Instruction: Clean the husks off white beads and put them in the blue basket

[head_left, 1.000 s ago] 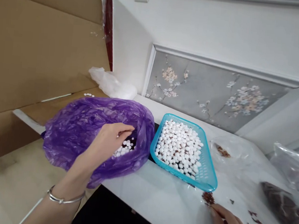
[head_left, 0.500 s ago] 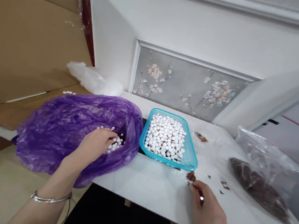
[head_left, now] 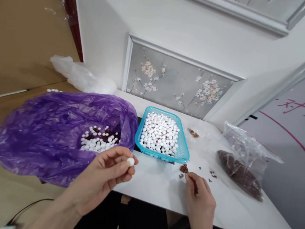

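My left hand (head_left: 110, 169) is closed, pinching a small white ball (head_left: 130, 161) between thumb and fingertips in front of the purple plastic bag (head_left: 53, 120). Inside the bag's opening lie many loose white balls (head_left: 96, 145) over dark red matter. My right hand (head_left: 200, 197) is closed around a slim, shiny dark-red tool that looks like tweezers (head_left: 196, 189), mostly hidden by the fingers. Its thin tip is beside a little pile of reddish-brown bits (head_left: 183, 168) on the white table. Between and beyond both hands stands a blue plastic basket (head_left: 183, 151) filled with white balls.
A clear bag of dark brown material (head_left: 239, 175) lies at right on the table (head_left: 160, 179). Scattered dark flakes (head_left: 212, 174) and a small clear packet (head_left: 193, 133) lie nearby. White plastic (head_left: 83, 78) sits behind the purple bag; a cardboard box (head_left: 23, 35) stands left.
My left hand has come out of the purple bag, moving right and toward me with a white ball. My right hand stays by the reddish-brown pile. The view has shifted to the right.
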Demonstrator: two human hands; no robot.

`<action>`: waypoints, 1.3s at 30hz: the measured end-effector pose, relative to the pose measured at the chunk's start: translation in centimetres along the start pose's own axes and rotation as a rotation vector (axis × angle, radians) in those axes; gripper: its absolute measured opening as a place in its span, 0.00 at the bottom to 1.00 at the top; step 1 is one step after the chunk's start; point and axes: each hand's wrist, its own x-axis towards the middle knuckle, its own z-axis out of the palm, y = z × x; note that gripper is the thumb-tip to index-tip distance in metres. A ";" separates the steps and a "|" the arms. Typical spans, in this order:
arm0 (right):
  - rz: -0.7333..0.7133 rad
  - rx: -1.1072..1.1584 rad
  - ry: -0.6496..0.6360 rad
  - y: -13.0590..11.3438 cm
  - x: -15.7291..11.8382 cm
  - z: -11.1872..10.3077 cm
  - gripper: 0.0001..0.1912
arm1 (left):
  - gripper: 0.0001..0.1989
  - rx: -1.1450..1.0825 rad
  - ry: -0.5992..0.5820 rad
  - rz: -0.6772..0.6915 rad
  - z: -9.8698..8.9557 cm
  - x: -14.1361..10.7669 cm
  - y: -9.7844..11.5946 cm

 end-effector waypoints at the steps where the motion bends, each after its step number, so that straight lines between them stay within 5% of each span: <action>1: -0.002 -0.001 0.000 0.0 0.0 -0.1 0.14 | 0.08 -0.067 0.005 -0.037 0.2 -0.1 -0.5; 5: 0.025 0.073 0.024 0.0 -0.1 -0.3 0.13 | 0.11 -0.208 0.052 -0.148 0.2 0.6 -2.0; 10: 0.130 0.424 0.012 -2.4 -0.9 -0.2 0.08 | 0.12 -0.281 0.032 -0.213 -0.2 2.6 -3.8; 19: 0.120 0.984 -0.422 -9.3 -0.8 1.2 0.06 | 0.13 -0.353 0.025 -0.266 -1.1 4.0 -6.0; 24: 0.272 1.162 -0.471 -10.5 -0.8 1.5 0.04 | 0.09 -0.387 -0.044 -0.262 -1.1 4.0 -6.0; 27: 0.314 1.195 -0.476 -10.7 -0.8 1.6 0.03 | 0.07 -0.403 -0.069 -0.261 -0.9 4.0 -6.0; 39: 0.120 0.951 -0.412 -11.1 -0.3 2.0 0.07 | 0.07 -0.338 -0.105 -0.200 -1.0 4.1 -6.8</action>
